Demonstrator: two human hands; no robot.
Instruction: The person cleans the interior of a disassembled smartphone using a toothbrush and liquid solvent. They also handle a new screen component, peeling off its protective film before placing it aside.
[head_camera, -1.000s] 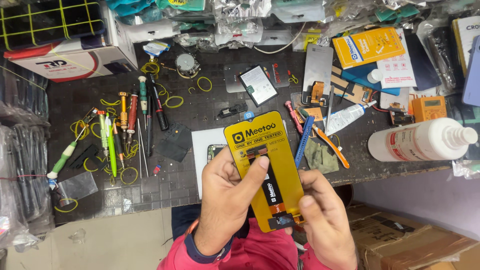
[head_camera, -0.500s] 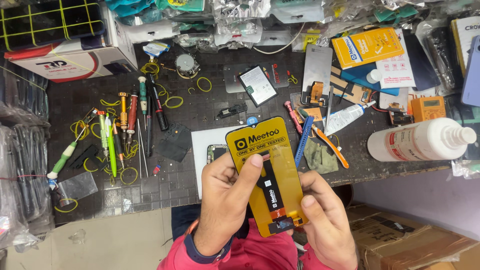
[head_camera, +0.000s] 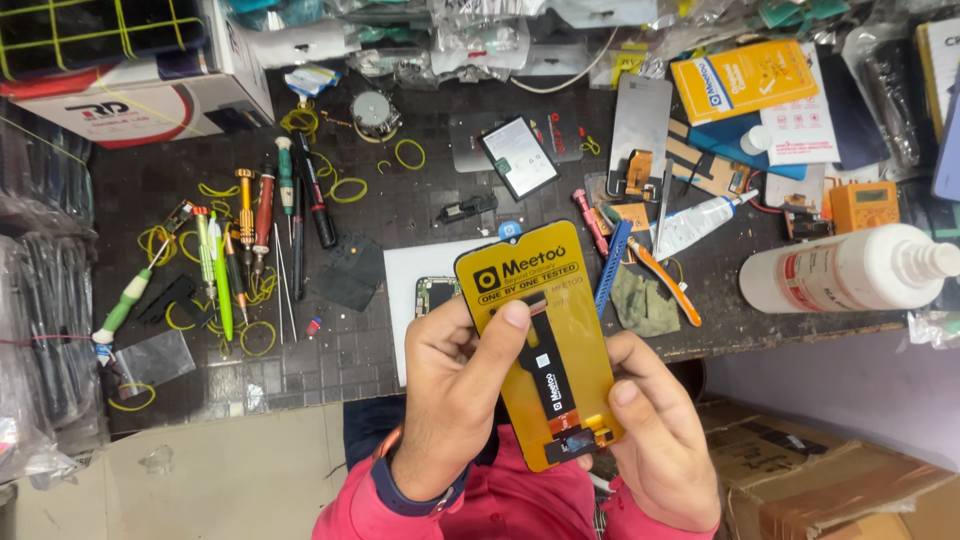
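Yellow-backed phone screen (head_camera: 545, 340) is held up over the near edge of the tabletop (head_camera: 400, 215), back side facing the camera, tilted slightly left at the top. A black flex ribbon (head_camera: 548, 380) is seen running down its middle to a connector near the bottom edge.

Left hand (head_camera: 455, 400) is wrapped around the screen's left edge, thumb pressed flat on the back near the upper end of the ribbon. Right hand (head_camera: 655, 440) is closed on the lower right edge, thumb laid beside the connector. Both hands are gripping the screen; nothing else is held.

Under and behind the screen, a white sheet (head_camera: 420, 300) is laid on the tabletop with what is probably an opened phone body (head_camera: 435, 293) on it, mostly hidden. A blue tool (head_camera: 612, 268) and an orange-handled tool (head_camera: 665, 285) are placed just right of the screen, on or beside a grey-green cloth (head_camera: 645, 305). A white bottle (head_camera: 850, 270) is lying on its side at far right. A row of screwdrivers (head_camera: 250, 230) and yellow rubber bands (head_camera: 345, 188) are spread at left. A second phone (head_camera: 518, 158) is set further back, face up.
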